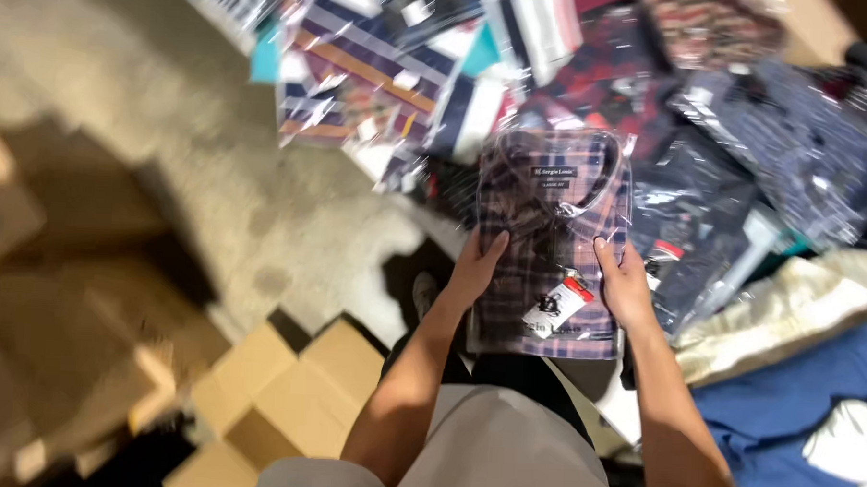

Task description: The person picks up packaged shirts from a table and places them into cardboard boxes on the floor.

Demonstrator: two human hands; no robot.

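Plaid shirt point(549, 243), bagged in clear plastic, is being held by both edges, left hand point(473, 272) and right hand point(624, 284) gripping it above the heaped packaged shirts point(706, 128).

blurred boxes point(284, 392), perhaps cardboard, edge-cropped

Between your left hand point(473, 269) and right hand point(624, 284) sits a clear-bagged plaid shirt package point(550, 219), white-and-red hangtag point(558, 305) near your right thumb; bagged shirts point(382, 69) lie beyond.
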